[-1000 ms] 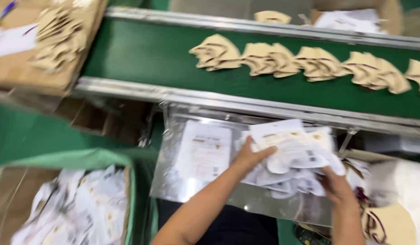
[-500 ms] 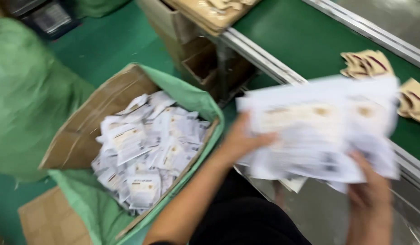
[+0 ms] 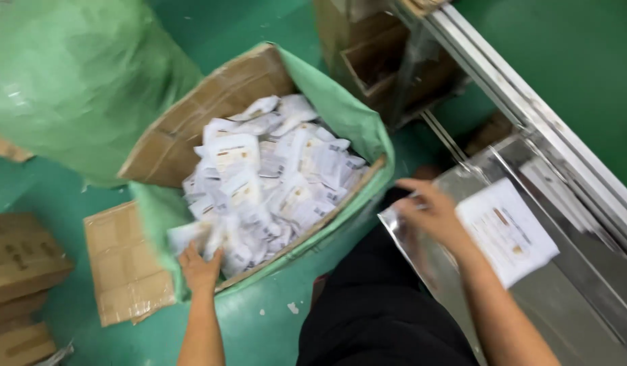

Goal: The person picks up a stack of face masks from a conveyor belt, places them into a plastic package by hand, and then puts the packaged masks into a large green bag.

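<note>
Change: since half a second ago the big stack of white packets has left both hands, and I now see the left hand down at the box while the right has gone back to the steel table
Green sack [image 3: 69,81]: largest thing in view, upper left, bulging, just beside the box
Cardboard box [image 3: 184,135]: lined with a green bag, flaps open, tilted in my view; sits on the green floor to the left of the person's dark-clothed lap
Steel table [image 3: 530,318]: lower right, shiny, runs under the conveyor frame
Packets in box [image 3: 273,176]: loose heap of flat white packets filling the box to the brim, lying every which way
White sheet [image 3: 506,230]: flat packet or printed sheet on the table, long axis running from upper left to lower right, just right of the right hand
Left hand [image 3: 199,268]: at the near rim of the box, fingers pressed up into a blurred clump of packets [image 3: 212,237]; I cannot tell whether it grips them or is letting go (motion blur)
Right hand [image 3: 432,213]: over the table's left edge, fingers loosely spread and curled, nothing pinched that I can see
Key relation: the sheet lies to the right of the right hand's fingers, almost touching the wrist side; the right hand is far nearer it than the left
</note>
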